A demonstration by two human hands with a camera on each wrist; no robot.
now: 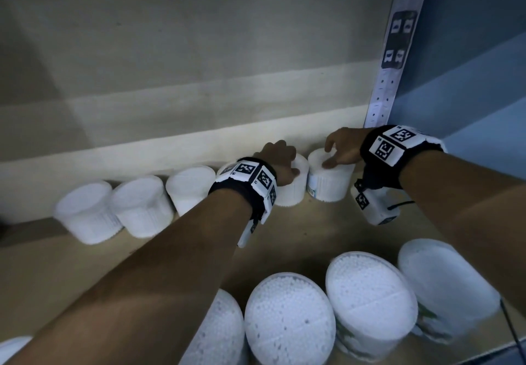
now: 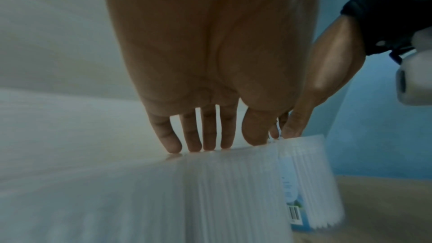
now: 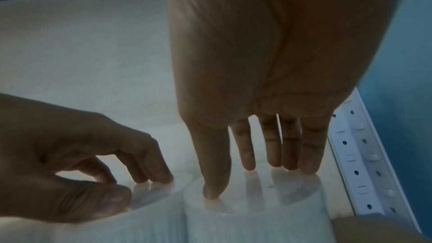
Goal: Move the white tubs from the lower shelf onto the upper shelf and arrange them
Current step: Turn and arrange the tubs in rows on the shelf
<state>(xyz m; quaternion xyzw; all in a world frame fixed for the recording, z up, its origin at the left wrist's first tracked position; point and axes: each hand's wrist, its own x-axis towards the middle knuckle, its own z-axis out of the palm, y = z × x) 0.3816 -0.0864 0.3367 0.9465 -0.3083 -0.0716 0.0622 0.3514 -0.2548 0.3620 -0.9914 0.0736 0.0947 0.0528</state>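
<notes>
Several white tubs stand in a row along the back of the wooden shelf point(image 1: 299, 231). My left hand point(image 1: 284, 162) sits on top of one white tub point(image 1: 293, 191), fingers bent over its lid and thumb at the near rim, gripping it from above. In the left wrist view the fingertips point(image 2: 208, 145) touch that tub's point(image 2: 222, 191) top edge. My right hand point(image 1: 338, 151) rests on the neighbouring tub point(image 1: 330, 185); its straight fingers point(image 3: 290, 158) and thumb press on the lid point(image 3: 257, 200). The two tubs stand side by side, almost touching.
Three more tubs point(image 1: 142, 208) continue the back row to the left. Larger tubs point(image 1: 370, 305) stand along the shelf's front edge under my arms. A perforated white upright point(image 1: 395, 51) rises at the right, close to the right-hand tub, beside a blue wall.
</notes>
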